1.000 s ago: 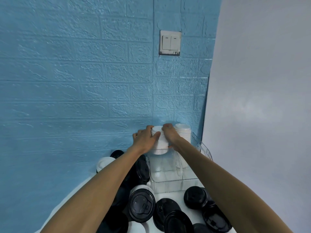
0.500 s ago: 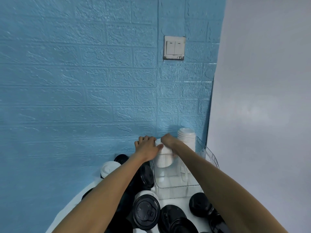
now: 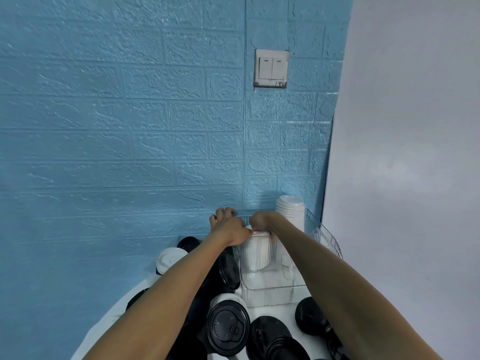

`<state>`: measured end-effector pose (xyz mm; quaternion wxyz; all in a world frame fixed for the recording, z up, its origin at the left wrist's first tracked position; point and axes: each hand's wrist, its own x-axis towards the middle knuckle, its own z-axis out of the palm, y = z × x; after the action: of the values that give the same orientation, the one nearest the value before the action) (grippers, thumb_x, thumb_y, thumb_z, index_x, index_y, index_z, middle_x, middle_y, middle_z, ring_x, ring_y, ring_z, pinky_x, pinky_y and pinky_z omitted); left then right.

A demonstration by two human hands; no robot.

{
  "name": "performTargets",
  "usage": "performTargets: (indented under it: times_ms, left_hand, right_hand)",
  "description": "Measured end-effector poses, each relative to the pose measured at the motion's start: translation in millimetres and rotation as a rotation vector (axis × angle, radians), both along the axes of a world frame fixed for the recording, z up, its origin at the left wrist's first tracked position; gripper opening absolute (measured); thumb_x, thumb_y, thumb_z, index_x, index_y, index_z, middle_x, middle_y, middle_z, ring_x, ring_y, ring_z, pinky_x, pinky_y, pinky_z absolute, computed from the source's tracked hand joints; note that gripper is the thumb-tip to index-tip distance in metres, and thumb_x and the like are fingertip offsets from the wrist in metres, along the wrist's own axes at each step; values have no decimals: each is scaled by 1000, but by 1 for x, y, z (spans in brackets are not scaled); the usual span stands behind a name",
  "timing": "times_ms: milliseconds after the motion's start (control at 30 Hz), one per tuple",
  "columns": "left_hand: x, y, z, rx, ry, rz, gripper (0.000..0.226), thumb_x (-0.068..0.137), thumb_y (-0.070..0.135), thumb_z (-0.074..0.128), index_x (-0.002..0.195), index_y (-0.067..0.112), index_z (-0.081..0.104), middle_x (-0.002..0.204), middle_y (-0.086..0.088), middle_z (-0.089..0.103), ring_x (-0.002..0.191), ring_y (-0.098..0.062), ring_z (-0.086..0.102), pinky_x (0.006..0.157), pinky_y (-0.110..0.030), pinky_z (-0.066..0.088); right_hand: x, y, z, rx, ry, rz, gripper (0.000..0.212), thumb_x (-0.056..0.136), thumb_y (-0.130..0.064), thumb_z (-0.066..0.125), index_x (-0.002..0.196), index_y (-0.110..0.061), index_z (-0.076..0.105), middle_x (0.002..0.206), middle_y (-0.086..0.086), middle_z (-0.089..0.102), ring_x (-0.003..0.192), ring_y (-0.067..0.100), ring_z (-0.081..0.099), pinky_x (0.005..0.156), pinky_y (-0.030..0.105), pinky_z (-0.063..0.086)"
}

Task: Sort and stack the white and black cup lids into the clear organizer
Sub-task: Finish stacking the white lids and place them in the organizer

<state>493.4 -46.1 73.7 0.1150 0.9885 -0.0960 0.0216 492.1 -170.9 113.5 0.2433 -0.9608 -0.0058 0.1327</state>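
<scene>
Backdrop: blue brick-pattern wall (image 3: 130, 126), white worktop (image 3: 275, 311).
Organizer: clear organizer (image 3: 270, 287) by the wall.
Hands: left hand (image 3: 230, 227) and right hand (image 3: 261, 222), fingers curled round white lid stack (image 3: 255, 252) inside it.
Loose: black lids (image 3: 228, 327) in front.

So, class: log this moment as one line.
hands: left hand, right hand on white lid stack | place: clear organizer | loose: black lids
</scene>
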Motion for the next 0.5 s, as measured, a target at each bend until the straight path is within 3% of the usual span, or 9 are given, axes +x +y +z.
performTargets:
  times_ms: [100, 167, 267, 400, 500]
  left_hand:
    - [0, -1, 0, 23, 16, 5, 50, 98, 60, 48, 140, 37, 63, 167, -1, 19, 154, -31, 3, 122, -48, 5]
    - [-1, -1, -1, 42, 40, 6, 50, 100, 60, 44, 142, 38, 61, 169, 0, 14, 155, -32, -3, 123, -49, 1]
    - [-4, 0, -1, 38, 69, 5, 50, 102, 58, 41, 144, 37, 59, 171, 1, 9, 156, -31, -8, 123, -49, 0]
    - [-9, -1, 2, 45, 41, 1, 50, 104, 53, 40, 147, 33, 56, 171, 0, 13, 156, -31, -3, 123, -48, 2]
    - [-14, 2, 3, 3, -48, -10, 45, 104, 45, 43, 147, 37, 53, 166, -4, 27, 155, -30, 3, 122, -45, 6]
  right_hand:
    - [3, 1, -1, -106, 7, -9, 32, 106, -8, 38, 131, 2, 56, 117, 18, 53, 109, 28, 54, 85, 34, 39]
    - [8, 1, -5, -169, 3, 7, 35, 106, -9, 39, 132, 6, 56, 134, 21, 57, 117, 30, 58, 93, 36, 44]
    - [10, 1, -11, -209, -29, -6, 32, 102, -8, 42, 126, 5, 60, 126, 21, 61, 101, 26, 57, 84, 33, 43]
    - [14, 3, -19, -238, -101, -13, 32, 102, -12, 46, 127, 3, 59, 133, 18, 61, 122, 30, 59, 98, 35, 46]
    - [11, 7, -28, -186, -189, -97, 34, 99, -26, 55, 125, -5, 62, 128, 13, 65, 118, 28, 62, 84, 32, 46]
